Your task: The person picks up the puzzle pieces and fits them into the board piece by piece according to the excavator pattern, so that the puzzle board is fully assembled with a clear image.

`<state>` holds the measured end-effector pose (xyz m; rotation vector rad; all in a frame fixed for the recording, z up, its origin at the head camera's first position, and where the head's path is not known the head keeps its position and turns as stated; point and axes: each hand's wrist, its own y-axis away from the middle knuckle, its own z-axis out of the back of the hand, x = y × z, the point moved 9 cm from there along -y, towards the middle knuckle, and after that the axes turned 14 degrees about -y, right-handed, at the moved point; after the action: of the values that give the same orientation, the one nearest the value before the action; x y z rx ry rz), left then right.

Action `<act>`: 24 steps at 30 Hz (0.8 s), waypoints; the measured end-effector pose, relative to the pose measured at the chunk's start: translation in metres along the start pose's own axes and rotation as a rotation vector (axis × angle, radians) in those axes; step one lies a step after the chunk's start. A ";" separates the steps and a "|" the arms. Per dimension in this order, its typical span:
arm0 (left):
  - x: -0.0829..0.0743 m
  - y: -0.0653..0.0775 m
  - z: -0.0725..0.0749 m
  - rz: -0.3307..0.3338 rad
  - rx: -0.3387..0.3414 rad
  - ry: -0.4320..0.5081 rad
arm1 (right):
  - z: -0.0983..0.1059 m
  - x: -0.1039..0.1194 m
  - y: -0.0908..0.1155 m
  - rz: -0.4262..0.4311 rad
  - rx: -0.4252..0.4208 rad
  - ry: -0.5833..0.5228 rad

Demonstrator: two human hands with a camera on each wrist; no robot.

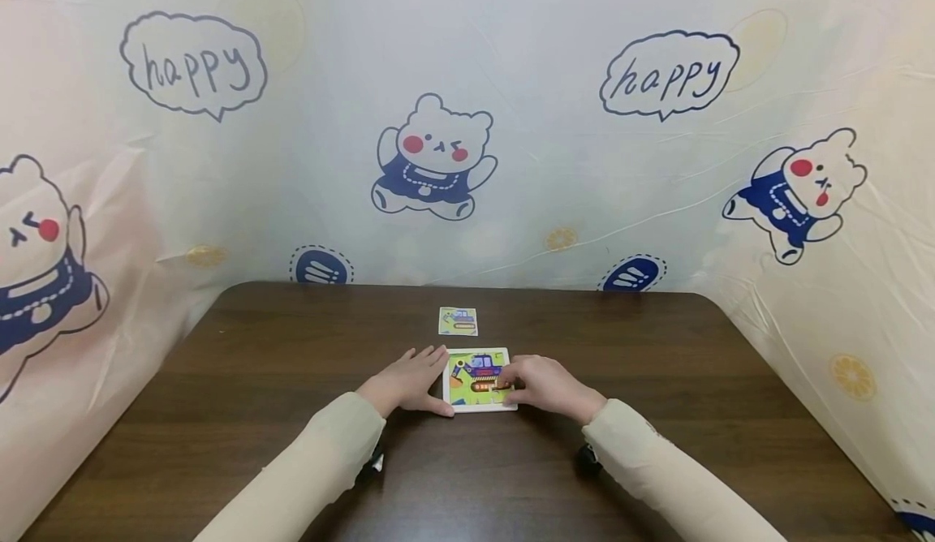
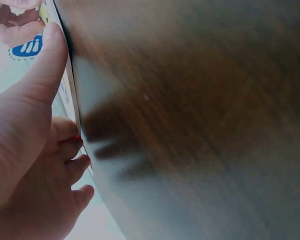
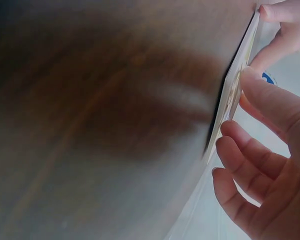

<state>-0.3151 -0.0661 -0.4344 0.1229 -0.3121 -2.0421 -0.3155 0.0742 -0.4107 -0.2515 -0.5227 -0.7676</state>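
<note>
A white-framed jigsaw puzzle (image 1: 475, 372) with a colourful excavator picture lies flat on the table in the head view. My left hand (image 1: 412, 381) rests along its left side, fingers extended and thumb at the near left corner. Over the right part of the picture, my right hand (image 1: 548, 385) pinches at a puzzle piece with thumb and index finger, which mostly hide it. In the right wrist view the other fingers of the right hand (image 3: 270, 165) curve loosely beside the frame. The left wrist view shows the left hand (image 2: 30, 125) with its thumb along the frame edge.
Beyond the puzzle lies a small card (image 1: 458, 321) with a similar excavator picture. Both sit on a dark brown wooden table (image 1: 292, 347). A pale curtain (image 1: 540, 161) with bear prints surrounds the table at the back and sides.
</note>
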 end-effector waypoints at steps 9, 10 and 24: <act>0.000 0.000 0.000 -0.001 0.002 -0.009 | -0.001 0.008 -0.002 0.001 0.006 0.044; 0.000 0.000 0.000 0.000 0.002 -0.011 | -0.001 0.008 -0.002 0.001 0.006 0.043; 0.003 0.001 -0.001 -0.020 -0.004 0.127 | -0.002 0.010 -0.002 -0.004 0.024 0.042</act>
<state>-0.3156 -0.0694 -0.4349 0.2527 -0.2288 -2.0440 -0.3101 0.0661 -0.4072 -0.2112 -0.4923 -0.7683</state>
